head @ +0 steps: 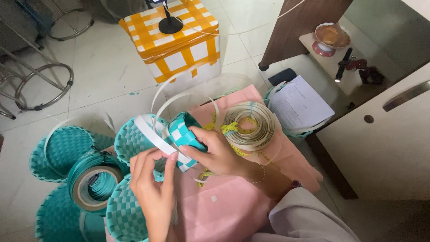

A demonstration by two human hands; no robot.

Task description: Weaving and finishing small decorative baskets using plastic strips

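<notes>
A yellow-and-white woven box (172,42) stands on the floor beyond a pink cloth (233,206). Over the cloth, the right hand (215,150) grips a small teal-and-white woven basket (183,139), tipped with its opening up and away. The left hand (154,186) pinches a white strip (154,136) running diagonally across it.

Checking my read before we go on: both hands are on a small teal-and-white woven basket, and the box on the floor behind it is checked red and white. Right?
Not quite. The head view shows the box checked orange and white, not red. The rest stands: the left hand and right hand are on the small teal-and-white woven basket.
</notes>
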